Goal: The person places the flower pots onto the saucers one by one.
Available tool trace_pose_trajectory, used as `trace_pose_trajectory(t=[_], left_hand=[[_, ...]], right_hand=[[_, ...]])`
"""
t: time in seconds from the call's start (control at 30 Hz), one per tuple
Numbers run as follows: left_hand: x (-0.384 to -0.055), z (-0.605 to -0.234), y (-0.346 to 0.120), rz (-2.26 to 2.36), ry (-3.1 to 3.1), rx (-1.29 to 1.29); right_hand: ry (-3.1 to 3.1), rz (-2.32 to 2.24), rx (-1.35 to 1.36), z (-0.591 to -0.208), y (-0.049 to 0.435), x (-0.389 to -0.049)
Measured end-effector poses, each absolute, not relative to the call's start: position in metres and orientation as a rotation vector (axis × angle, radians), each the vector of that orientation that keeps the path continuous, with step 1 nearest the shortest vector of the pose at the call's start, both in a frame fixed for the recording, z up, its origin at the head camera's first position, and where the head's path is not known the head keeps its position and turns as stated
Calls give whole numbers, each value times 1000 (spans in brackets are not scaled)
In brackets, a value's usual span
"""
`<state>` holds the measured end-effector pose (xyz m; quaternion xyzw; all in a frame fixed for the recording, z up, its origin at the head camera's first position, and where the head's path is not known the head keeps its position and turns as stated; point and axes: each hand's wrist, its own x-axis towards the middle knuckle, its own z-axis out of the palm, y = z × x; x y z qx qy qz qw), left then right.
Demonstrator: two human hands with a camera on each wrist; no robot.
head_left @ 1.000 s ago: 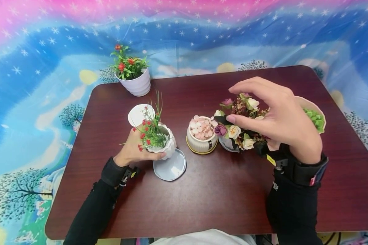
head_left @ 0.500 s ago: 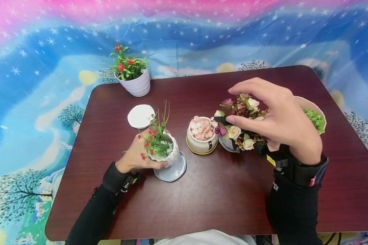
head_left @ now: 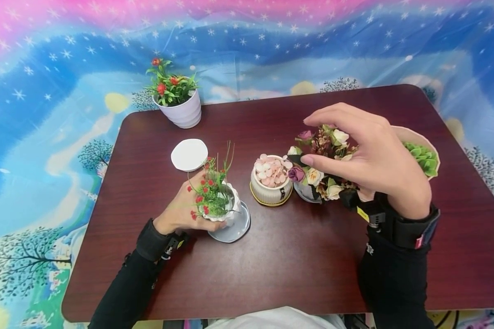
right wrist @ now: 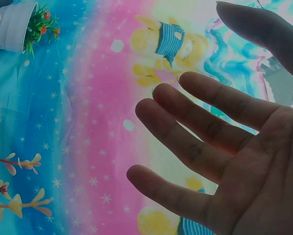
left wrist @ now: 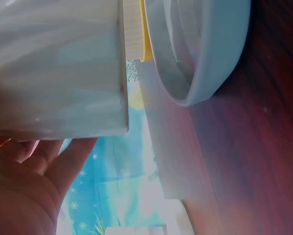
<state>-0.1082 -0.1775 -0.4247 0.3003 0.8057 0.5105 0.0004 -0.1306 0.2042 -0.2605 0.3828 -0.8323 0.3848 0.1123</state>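
My left hand (head_left: 177, 210) grips a white flowerpot (head_left: 233, 206) with thin green stems and small red flowers. Beneath it lies a grey-blue saucer (head_left: 235, 229). The left wrist view shows the pot's base (left wrist: 63, 83) held a little apart from the saucer (left wrist: 227, 49). Over a pot of cream and purple roses (head_left: 314, 176), my right hand (head_left: 372, 157) hovers with thumb and fingers spread, holding nothing. The right wrist view confirms the bare palm and separated fingers (right wrist: 170, 137). The hand hides part of the roses.
Between the hands stands a cream ribbed pot (head_left: 267, 194) of pink flowers on a yellow-rimmed saucer. A white saucer (head_left: 189, 155) lies behind the left hand. A white pot (head_left: 185, 112) with red blooms is at the back left; a green plant (head_left: 421, 157) sits at right.
My left hand has carried the flowerpot slightly right and toward me, farther over the grey-blue saucer, uncovering the white saucer. The right hand has stayed nearly still.
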Motion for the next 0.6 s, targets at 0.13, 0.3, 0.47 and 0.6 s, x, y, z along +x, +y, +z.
trace_pose_trajectory(t=[0.13, 0.3, 0.47, 0.6], left_hand=[[-106, -425, -177, 1581, 2518, 953], [-106, -424, -176, 1520, 2569, 986], [-105, -424, -175, 1524, 2550, 975], [-104, -423, -174, 1513, 2543, 959]], right_hand=[[-2437, 1127, 1141, -261, 203, -131], [-2437, 1121, 1148, -261, 203, -132], [-2438, 1104, 1160, -261, 202, -133], [-2423, 1111, 1173, -261, 203, -133]])
